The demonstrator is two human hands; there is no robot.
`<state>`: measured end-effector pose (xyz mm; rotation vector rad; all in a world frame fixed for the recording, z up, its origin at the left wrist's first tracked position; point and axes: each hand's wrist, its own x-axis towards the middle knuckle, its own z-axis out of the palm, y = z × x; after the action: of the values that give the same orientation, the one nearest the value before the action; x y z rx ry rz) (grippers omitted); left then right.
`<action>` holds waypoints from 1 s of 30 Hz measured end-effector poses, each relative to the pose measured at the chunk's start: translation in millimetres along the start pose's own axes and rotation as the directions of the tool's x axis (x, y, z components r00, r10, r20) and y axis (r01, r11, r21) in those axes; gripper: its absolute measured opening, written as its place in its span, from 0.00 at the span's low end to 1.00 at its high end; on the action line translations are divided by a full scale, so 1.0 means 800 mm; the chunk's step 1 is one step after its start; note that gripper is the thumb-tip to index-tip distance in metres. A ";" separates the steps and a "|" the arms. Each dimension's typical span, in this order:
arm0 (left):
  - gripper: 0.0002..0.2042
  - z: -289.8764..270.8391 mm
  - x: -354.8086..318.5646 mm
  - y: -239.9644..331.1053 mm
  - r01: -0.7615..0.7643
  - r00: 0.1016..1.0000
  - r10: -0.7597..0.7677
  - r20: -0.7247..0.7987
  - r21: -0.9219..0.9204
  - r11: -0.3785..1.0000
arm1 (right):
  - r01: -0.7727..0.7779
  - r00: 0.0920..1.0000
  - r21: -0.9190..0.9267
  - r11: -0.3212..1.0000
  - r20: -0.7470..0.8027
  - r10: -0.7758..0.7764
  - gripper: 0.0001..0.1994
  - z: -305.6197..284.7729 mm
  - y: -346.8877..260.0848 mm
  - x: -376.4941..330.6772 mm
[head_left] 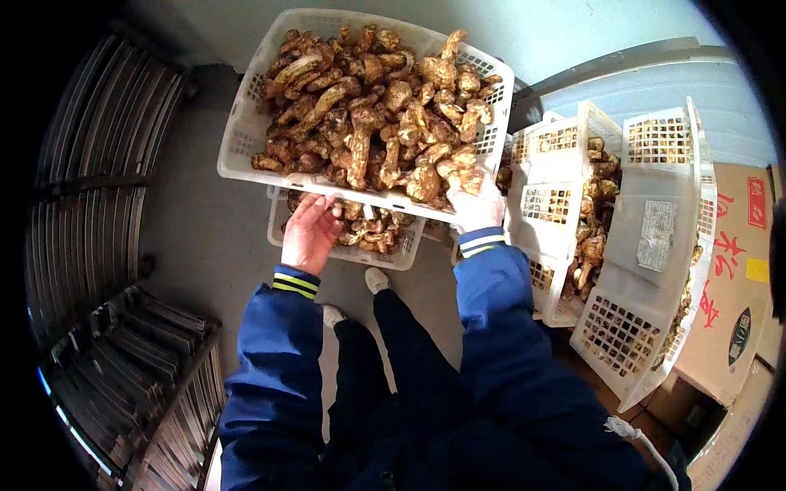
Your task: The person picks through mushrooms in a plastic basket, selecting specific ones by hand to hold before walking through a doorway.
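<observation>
A white plastic basket heaped with brown, thick-stemmed mushrooms is held out in front of me, above the floor. My left hand, bare, has its fingers curled at the near rim, left of the middle. My right hand, in a thin whitish glove, grips the near right corner; a mushroom lies right against it, and part of the fingers is hidden. Below, partly covered by the held basket, another white basket of mushrooms rests low between my arms.
To the right, more white baskets with mushrooms stand tilted or stacked, beside a cardboard box with red writing. Dark slatted racks line the left. A pale wall rises behind; my feet stand on grey floor.
</observation>
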<state>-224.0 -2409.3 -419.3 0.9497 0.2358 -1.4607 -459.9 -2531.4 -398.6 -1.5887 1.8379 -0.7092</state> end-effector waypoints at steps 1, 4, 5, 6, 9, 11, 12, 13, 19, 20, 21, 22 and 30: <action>0.09 0.002 0.003 -0.003 0.010 1.000 -0.009 0.016 -0.014 1.000 | -0.207 0.977 0.365 0.908 0.123 0.173 0.20 -0.009 0.004 0.001; 0.06 0.004 0.000 0.002 0.022 1.000 -0.023 -0.018 -0.015 1.000 | -0.604 0.796 0.700 0.380 0.550 0.252 0.14 -0.030 -0.025 -0.015; 0.05 0.011 0.001 0.000 0.036 0.999 -0.036 -0.029 -0.011 0.999 | -0.616 0.788 0.740 0.269 0.586 0.191 0.15 -0.034 -0.023 -0.021; 0.05 0.015 0.003 -0.005 0.007 0.998 -0.008 -0.064 -0.015 1.000 | -0.629 0.778 0.763 0.149 0.617 0.123 0.16 -0.038 -0.027 -0.027; 0.06 0.021 0.004 -0.004 -0.012 0.989 0.023 -0.146 0.070 0.997 | -0.705 0.709 0.690 -0.165 0.684 -0.171 0.21 -0.047 -0.037 -0.034; 0.07 0.024 0.002 -0.005 -0.025 0.982 0.043 -0.182 0.103 0.994 | -0.668 0.739 0.729 -0.152 0.626 -0.248 0.25 -0.042 -0.043 -0.038; 0.06 0.028 0.002 -0.003 -0.018 0.980 0.042 -0.195 0.126 0.992 | -0.668 0.744 0.713 -0.211 0.641 -0.189 0.26 -0.041 -0.057 -0.039; 0.05 0.031 -0.001 -0.001 -0.016 0.979 0.043 -0.201 0.134 0.991 | -0.648 0.762 0.727 -0.230 0.609 -0.221 0.25 -0.036 -0.062 -0.037; 0.01 0.034 -0.003 0.007 0.007 0.978 0.018 -0.210 0.117 0.993 | -0.606 0.778 0.742 -0.287 0.628 -0.022 0.18 -0.025 -0.099 -0.024; 0.00 0.035 -0.002 0.007 0.014 0.975 0.014 -0.222 0.126 0.992 | -0.595 0.784 0.767 -0.241 0.620 0.034 0.18 -0.025 -0.101 -0.023; 0.01 0.037 -0.001 0.007 0.016 0.972 0.016 -0.236 0.134 0.991 | -0.587 0.788 0.786 -0.195 0.610 0.085 0.18 -0.024 -0.103 -0.024; 0.01 0.037 -0.001 0.007 0.017 0.968 0.019 -0.250 0.142 0.990 | -0.580 0.791 0.801 -0.146 0.597 0.133 0.18 -0.024 -0.104 -0.024; 0.10 0.010 -0.018 0.005 0.033 0.972 0.026 -0.235 0.245 0.969 | 0.010 0.994 0.534 0.846 0.090 -0.069 0.26 -0.038 -0.174 -0.026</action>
<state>-225.9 -2405.1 -403.1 1.3304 0.2319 -1.3999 -387.1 -2529.7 -274.9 -1.2638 1.3682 -1.0292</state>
